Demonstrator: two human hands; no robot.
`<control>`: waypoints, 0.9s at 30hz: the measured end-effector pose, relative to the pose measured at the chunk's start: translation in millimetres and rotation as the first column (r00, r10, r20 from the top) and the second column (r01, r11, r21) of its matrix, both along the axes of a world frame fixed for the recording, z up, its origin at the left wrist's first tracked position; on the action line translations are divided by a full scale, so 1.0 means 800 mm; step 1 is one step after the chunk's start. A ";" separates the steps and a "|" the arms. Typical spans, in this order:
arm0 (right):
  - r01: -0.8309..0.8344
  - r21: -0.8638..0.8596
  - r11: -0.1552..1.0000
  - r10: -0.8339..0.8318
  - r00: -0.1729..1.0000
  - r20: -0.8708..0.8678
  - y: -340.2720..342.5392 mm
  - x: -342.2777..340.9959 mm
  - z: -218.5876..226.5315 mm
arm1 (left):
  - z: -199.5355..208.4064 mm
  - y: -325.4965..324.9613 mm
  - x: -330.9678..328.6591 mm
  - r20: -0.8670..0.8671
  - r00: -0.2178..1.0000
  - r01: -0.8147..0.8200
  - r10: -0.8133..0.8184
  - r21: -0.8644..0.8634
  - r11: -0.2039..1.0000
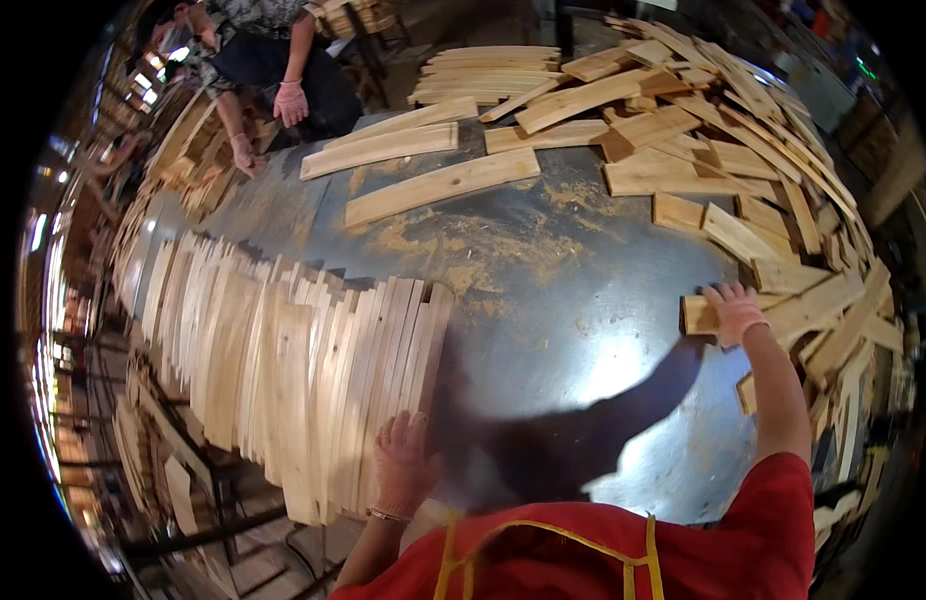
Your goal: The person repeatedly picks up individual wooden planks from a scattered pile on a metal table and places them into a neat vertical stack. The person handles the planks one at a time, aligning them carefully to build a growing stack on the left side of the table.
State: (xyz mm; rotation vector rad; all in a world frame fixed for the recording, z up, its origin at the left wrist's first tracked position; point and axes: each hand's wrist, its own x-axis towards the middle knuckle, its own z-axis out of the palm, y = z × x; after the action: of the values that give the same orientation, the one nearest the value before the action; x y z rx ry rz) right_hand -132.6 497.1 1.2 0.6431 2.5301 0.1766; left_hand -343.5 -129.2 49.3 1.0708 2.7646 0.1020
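My right hand [735, 314], in a pinkish glove, reaches to the right side of the dark metal table. Its fingers curl over a short wooden board [699, 315] at the edge of a loose heap. At the near left, my left hand [405, 468], gloved too, lies with its fingers extended against the near end of a long row of boards [328, 380]. These boards stand on edge, packed side by side, and a few stick out toward me.
Jumbled boards [683, 150] pile up along the far and right sides. Two loose boards [443, 187] lie mid-table near sawdust [523, 235]. A neat stack of boards [488, 72] stands at the back. Another person's gloved hands [291, 102] are at the far left.
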 end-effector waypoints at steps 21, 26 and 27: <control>0.280 -0.126 0.952 -0.303 0.786 -0.538 -0.092 -0.034 0.004 | -0.030 0.048 0.070 0.605 0.791 0.175 -0.093 -0.078 0.982; 0.387 -0.187 0.903 -0.430 0.816 -0.386 -0.088 -0.027 -0.033 | -0.029 -0.073 0.051 0.750 0.606 -0.082 0.264 -0.272 0.959; 0.297 -0.172 0.939 -0.342 0.859 -0.381 -0.093 -0.045 -0.024 | -0.058 -0.108 0.062 0.699 0.640 -0.166 0.318 -0.279 0.946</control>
State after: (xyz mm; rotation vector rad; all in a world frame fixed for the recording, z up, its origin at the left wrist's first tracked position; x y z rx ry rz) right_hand -168.3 422.4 -18.3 1.1456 2.7422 -0.2378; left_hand -294.0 -215.4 2.6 0.4314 2.0787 0.2422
